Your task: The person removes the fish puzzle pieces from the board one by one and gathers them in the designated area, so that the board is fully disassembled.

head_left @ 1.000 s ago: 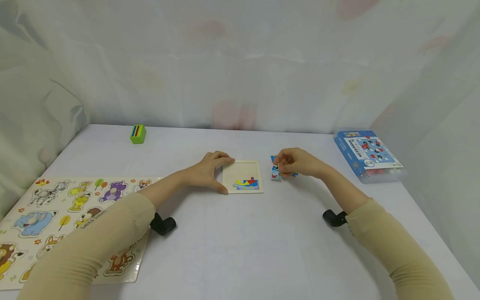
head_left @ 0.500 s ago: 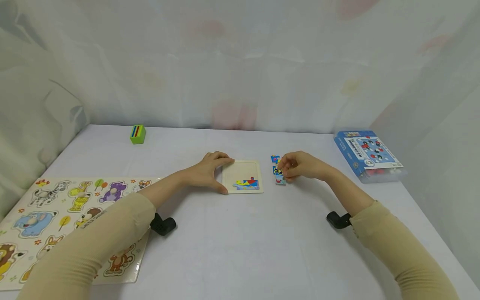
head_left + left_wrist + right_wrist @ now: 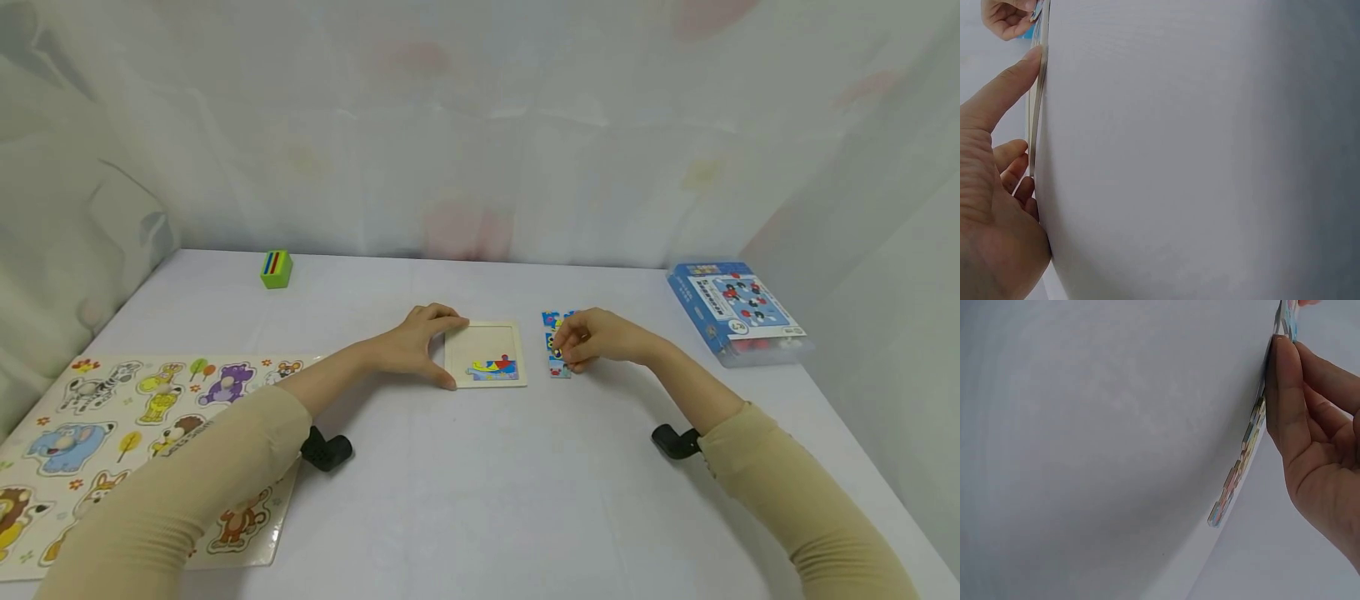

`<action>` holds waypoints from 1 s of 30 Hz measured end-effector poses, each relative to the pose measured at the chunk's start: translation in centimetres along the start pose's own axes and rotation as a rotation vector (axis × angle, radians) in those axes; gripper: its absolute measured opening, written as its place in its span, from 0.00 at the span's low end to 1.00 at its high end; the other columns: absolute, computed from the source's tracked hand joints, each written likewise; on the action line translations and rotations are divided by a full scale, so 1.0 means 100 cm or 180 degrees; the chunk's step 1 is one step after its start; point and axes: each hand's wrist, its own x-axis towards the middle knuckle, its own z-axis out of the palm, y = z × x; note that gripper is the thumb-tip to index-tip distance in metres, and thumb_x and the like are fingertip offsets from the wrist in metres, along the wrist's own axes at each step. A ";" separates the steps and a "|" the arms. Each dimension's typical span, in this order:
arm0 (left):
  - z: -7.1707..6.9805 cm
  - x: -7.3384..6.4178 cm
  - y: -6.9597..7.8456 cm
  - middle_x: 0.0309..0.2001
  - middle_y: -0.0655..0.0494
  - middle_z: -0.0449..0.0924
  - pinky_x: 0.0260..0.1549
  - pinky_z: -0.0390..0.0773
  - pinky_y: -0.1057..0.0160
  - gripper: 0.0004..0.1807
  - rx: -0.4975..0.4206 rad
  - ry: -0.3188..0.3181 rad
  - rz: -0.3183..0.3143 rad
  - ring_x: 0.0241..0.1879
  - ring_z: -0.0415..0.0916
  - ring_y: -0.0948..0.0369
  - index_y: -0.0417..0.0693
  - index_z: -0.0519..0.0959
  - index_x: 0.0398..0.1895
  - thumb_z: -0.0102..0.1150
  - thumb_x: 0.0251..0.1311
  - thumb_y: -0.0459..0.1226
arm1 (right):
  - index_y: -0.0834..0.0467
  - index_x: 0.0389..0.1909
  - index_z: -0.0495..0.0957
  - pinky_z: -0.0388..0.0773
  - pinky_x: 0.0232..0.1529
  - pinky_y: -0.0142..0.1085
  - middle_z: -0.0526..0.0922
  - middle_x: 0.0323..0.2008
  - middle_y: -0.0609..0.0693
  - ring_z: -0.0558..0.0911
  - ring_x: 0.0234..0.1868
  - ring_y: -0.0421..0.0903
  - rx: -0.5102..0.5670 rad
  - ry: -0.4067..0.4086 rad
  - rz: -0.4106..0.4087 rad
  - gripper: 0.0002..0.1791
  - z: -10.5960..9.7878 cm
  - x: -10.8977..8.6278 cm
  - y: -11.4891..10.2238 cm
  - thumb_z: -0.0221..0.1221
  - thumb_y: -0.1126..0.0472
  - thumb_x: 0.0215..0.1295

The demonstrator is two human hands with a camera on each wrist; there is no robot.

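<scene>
My left hand [image 3: 411, 342] grips a square wooden puzzle tray [image 3: 468, 342] by its left side, thumb at the near corner and fingers at the far one. Several joined colourful pieces [image 3: 493, 368] lie in the tray's near right part. To the right of the tray, my right hand [image 3: 603, 336] pinches a small jigsaw piece [image 3: 1288, 322] between thumb and fingers. Loose blue pieces [image 3: 551, 318] lie in a column beside and partly under that hand. From the right wrist view, more flat pieces [image 3: 1229, 487] run along the tabletop; the held piece's picture is mostly hidden.
A large animal puzzle board [image 3: 127, 400] covers the left of the table, under the left forearm. At the back left stands a green block [image 3: 276, 269] with coloured stripes. A blue box [image 3: 735, 308] with a clear tray sits at the right.
My right hand has shifted slightly right and nearer the person. The lower blue piece at its fingertips has slid nearer too, and the column shows more. My left hand and the tray have stayed still.
</scene>
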 end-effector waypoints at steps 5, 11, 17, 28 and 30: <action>0.000 0.000 0.000 0.73 0.51 0.56 0.69 0.60 0.42 0.55 -0.0018 0.0005 0.0002 0.71 0.50 0.51 0.52 0.61 0.75 0.78 0.42 0.52 | 0.64 0.48 0.78 0.84 0.41 0.35 0.83 0.33 0.52 0.84 0.33 0.45 -0.0061 0.0029 0.0038 0.12 0.001 -0.001 -0.002 0.59 0.65 0.66; 0.000 0.000 -0.001 0.73 0.51 0.56 0.69 0.60 0.43 0.55 -0.0018 0.0012 -0.0013 0.70 0.50 0.51 0.52 0.61 0.75 0.78 0.42 0.52 | 0.63 0.47 0.79 0.83 0.40 0.34 0.84 0.30 0.51 0.84 0.31 0.45 -0.0104 0.0049 0.0017 0.11 0.001 -0.001 -0.003 0.61 0.65 0.65; 0.000 0.000 -0.001 0.73 0.52 0.56 0.69 0.60 0.42 0.55 -0.0025 0.0009 -0.0023 0.71 0.49 0.51 0.53 0.61 0.75 0.78 0.42 0.53 | 0.62 0.45 0.80 0.83 0.39 0.35 0.84 0.28 0.50 0.83 0.30 0.44 -0.0237 0.0097 0.0013 0.11 0.000 -0.001 -0.001 0.63 0.63 0.63; 0.000 -0.001 -0.001 0.73 0.52 0.55 0.70 0.59 0.42 0.55 -0.0025 -0.0007 -0.0013 0.72 0.49 0.51 0.53 0.61 0.75 0.78 0.42 0.53 | 0.61 0.44 0.81 0.83 0.40 0.35 0.83 0.28 0.51 0.84 0.30 0.44 -0.0300 0.0125 0.0016 0.11 0.000 -0.001 -0.002 0.64 0.62 0.62; 0.000 0.000 -0.001 0.73 0.52 0.55 0.70 0.60 0.43 0.55 -0.0019 -0.0007 -0.0017 0.71 0.49 0.51 0.53 0.61 0.75 0.78 0.42 0.53 | 0.61 0.44 0.81 0.83 0.40 0.36 0.83 0.28 0.51 0.84 0.30 0.45 -0.0298 0.0147 -0.0001 0.11 0.000 -0.002 -0.002 0.64 0.62 0.62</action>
